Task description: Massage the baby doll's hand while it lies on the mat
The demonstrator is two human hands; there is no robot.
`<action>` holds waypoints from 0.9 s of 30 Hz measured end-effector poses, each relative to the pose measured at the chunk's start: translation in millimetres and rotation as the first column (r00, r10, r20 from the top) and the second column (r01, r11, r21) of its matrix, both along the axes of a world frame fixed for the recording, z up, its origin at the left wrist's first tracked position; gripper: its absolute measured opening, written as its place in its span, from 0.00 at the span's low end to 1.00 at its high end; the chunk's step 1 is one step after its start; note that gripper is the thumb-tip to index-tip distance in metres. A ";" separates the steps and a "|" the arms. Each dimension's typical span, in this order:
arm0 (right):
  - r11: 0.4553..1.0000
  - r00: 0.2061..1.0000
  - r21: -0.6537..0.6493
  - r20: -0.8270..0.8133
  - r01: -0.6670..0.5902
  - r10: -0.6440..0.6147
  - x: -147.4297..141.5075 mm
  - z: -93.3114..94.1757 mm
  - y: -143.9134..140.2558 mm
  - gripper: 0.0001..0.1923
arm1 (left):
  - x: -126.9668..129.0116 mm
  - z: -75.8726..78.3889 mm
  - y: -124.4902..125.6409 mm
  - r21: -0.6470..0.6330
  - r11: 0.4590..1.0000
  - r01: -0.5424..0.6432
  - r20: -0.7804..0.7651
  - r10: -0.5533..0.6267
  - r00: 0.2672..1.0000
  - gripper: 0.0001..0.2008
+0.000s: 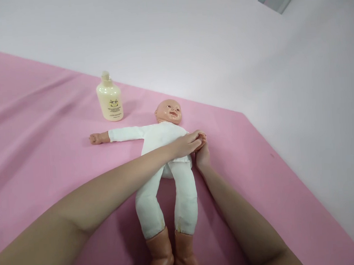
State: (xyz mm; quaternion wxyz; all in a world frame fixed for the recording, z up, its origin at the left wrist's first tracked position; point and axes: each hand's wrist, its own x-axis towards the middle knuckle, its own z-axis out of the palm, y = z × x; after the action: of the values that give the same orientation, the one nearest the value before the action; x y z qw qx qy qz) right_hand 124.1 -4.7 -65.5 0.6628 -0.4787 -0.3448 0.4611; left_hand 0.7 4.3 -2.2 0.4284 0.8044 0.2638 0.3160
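Note:
A baby doll (161,140) in a white bodysuit lies on its back on a pink sheet (42,131), head toward the wall and feet toward me. One doll arm stretches out to the left; its other arm is hidden under my hands. My left hand (187,144) reaches across the doll's belly and closes over the hidden arm at the doll's right side in view. Meeting it from below, my right hand (202,155) clasps the same spot. The fingers of both hands overlap there.
A cream lotion bottle (109,97) stands upright on the pink sheet behind the doll's outstretched arm. A white wall (219,43) runs behind and to the right of the sheet. Dark hair shows at the bottom edge.

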 end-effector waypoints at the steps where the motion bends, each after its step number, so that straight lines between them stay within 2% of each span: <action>1: 1.000 1.000 -0.006 -0.010 0.001 -0.001 0.1 -0.3 0.0 0.18 | -0.1 0.2 -0.2 0.000 1.000 0.000 -0.004 0.000 1.000 0.16; 7: 1.000 0.999 0.010 -0.036 0.024 -0.024 -1.2 2.1 -0.5 0.17 | -1.1 1.7 -1.0 0.004 1.000 0.002 -0.015 -0.002 1.000 0.15; 14: 0.999 0.999 -0.036 -0.039 0.034 -0.036 -3.4 7.4 -1.0 0.16 | -0.6 0.8 0.6 -0.008 1.000 0.005 -0.006 -0.005 1.000 0.16; 27: 1.000 1.000 0.006 0.012 0.004 -0.004 0.2 -0.3 2.3 0.19 | 0.0 -0.4 1.1 0.003 1.000 0.007 -0.002 -0.007 1.000 0.15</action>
State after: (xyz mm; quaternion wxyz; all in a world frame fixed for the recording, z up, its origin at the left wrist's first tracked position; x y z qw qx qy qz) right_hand 124.3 -2.5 -65.8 0.6631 -0.4800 -0.3494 0.4558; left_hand 0.6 5.4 -2.7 0.4279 0.8062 0.2613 0.3141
